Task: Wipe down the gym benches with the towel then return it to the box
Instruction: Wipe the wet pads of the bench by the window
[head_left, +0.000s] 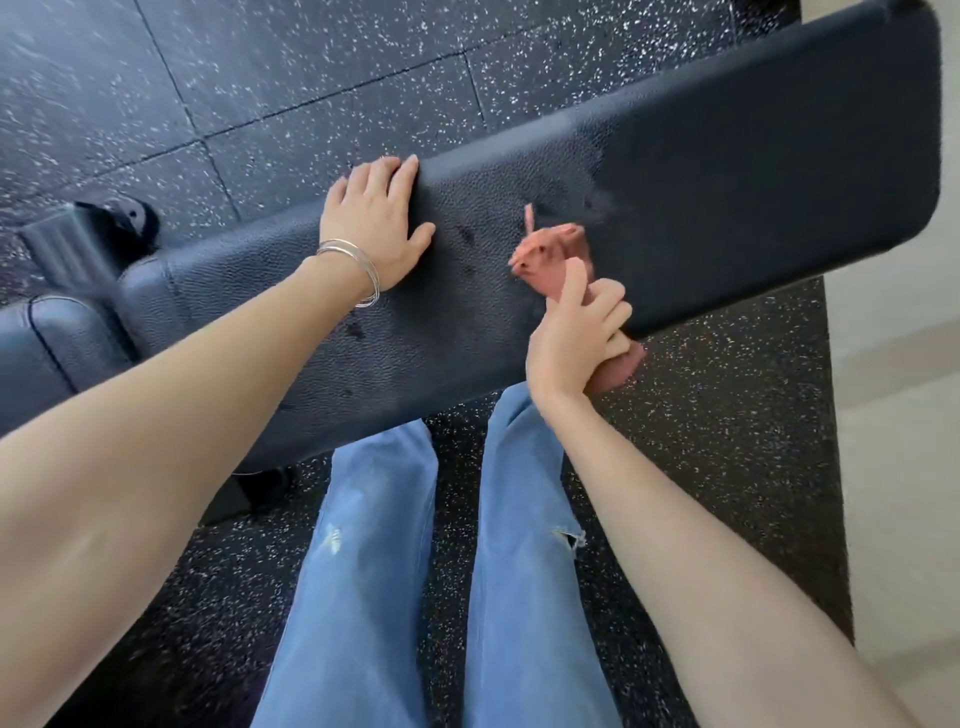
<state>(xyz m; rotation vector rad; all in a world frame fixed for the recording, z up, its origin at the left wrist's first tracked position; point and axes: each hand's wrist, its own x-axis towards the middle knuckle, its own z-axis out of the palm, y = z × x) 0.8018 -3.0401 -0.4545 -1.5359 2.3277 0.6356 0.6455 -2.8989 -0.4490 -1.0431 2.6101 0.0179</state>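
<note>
Head view. A long black padded gym bench with pebbled vinyl upholstery (675, 182) runs diagonally from lower left to upper right across the frame. The left hand (376, 223) lies flat on the pad near its far edge, fingers straight and spread, holding nothing; thin silver bangles (353, 267) circle that wrist. The right hand (576, 332) is at the near edge of the pad, fingers curled tightly round a bunched salmon-pink cloth towel (553, 254). Part of the towel sticks up above the fingers onto the bench surface, and another part shows below the hand, off the pad edge. Several dark damp-looking spots mark the vinyl between the two hands. Below the bench, light blue jeans (374, 571) stand on black rubber floor tiles with white flecks (311, 73). A pale floor strip (893, 415) borders the right side.
</note>
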